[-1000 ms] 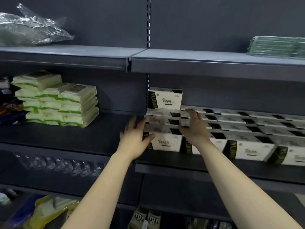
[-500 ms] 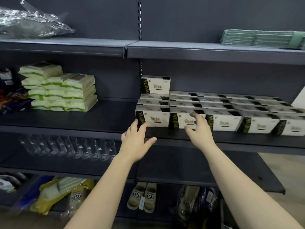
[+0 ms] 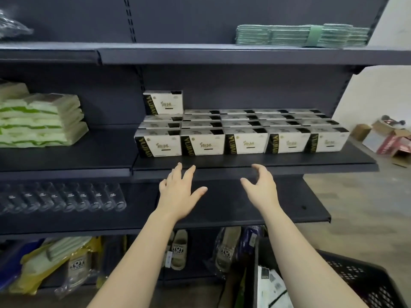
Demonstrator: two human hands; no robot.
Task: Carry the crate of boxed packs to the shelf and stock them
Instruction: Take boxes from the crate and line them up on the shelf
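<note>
White boxed packs (image 3: pixel 241 140) with black side bands fill the right bay of the dark middle shelf (image 3: pixel 255 162) in several rows. One extra pack (image 3: pixel 163 102) stands on top at the back left. My left hand (image 3: pixel 181 192) and my right hand (image 3: pixel 261 188) hover in front of and below the shelf's front edge, fingers spread and relaxed, holding nothing and touching no pack. A black perforated crate (image 3: pixel 360 281) sits at the bottom right, with a white pack (image 3: pixel 270 285) showing at its left side.
Green-and-white wrapped packs (image 3: pixel 42 121) are stacked on the left bay. Clear glasses (image 3: pixel 66 197) line the shelf below. Green cloths (image 3: pixel 302 36) lie on the top shelf. Slippers (image 3: pixel 179 250) and bagged goods sit at the bottom. Cardboard boxes (image 3: pixel 382 138) lie on the floor at right.
Both hands have pulled back from the front row of packs, down below the shelf edge. The view has backed off and dropped, and the crate has come into sight.
</note>
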